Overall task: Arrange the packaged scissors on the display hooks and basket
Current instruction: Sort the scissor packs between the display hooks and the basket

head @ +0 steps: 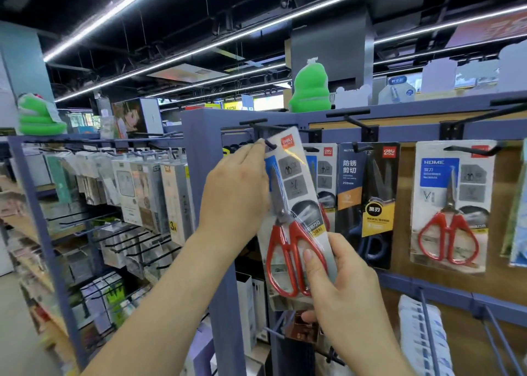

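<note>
- Straight ahead of both hands stands a blue display rack (199, 159) with a wooden back panel and black hooks along its top rail.
- Off to the left of the left hand, a second blue rack (17, 193) carries rows of boxed and carded goods on its own pegs.
- Between the hands, a pack of red-handled scissors (295, 193) is held tilted, its top leaning left, in front of the display rack.
- Up top, the left hand (236, 196) pinches the pack's upper left edge, with its fingertips beside the tip of a black hook (271, 144); whether the hang hole is on that hook cannot be told.
- Lower down, the right hand (342, 287) grips the pack's bottom end, thumb pressed on the front by the red handles and fingers curled behind.
- Right of the hands hang three more packs: a matching pack (325, 176) half hidden behind the held one, a black scissors pack (368, 204), and a second red-handled pack (452, 207) farther right.
- Above the hands, a green plush toy (309, 87) sits on top of the rack.
</note>
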The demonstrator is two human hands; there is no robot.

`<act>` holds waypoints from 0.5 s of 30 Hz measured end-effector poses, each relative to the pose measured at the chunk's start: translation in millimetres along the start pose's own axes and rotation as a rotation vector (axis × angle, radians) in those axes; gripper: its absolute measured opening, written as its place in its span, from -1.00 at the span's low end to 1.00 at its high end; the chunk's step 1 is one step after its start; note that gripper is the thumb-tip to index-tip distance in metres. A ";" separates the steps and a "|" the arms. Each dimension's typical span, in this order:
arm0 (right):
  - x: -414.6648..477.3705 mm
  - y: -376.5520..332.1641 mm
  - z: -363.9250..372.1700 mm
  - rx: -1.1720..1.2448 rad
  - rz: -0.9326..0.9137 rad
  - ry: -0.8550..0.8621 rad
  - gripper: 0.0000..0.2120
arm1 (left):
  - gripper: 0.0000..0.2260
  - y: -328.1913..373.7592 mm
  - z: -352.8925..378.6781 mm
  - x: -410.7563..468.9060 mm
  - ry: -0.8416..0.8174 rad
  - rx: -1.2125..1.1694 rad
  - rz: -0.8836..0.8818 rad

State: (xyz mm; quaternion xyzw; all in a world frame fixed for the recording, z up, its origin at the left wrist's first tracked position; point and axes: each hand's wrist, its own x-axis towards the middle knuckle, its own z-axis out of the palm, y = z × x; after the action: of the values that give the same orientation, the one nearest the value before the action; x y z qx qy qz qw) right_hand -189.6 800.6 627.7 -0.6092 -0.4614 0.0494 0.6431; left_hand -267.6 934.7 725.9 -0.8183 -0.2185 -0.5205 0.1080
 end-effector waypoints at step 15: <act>47.6 53.7 -0.6 -0.098 0.197 -0.134 -0.71 | -0.27 6.8 82.1 -47.7 -0.437 -0.592 -0.513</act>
State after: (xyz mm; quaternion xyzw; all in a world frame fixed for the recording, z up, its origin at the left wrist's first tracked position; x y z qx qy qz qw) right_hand -135.3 843.6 608.6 -0.6778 -0.4430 0.1303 0.5722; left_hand -215.7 950.2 647.7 -0.8241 -0.2737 -0.3855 -0.3121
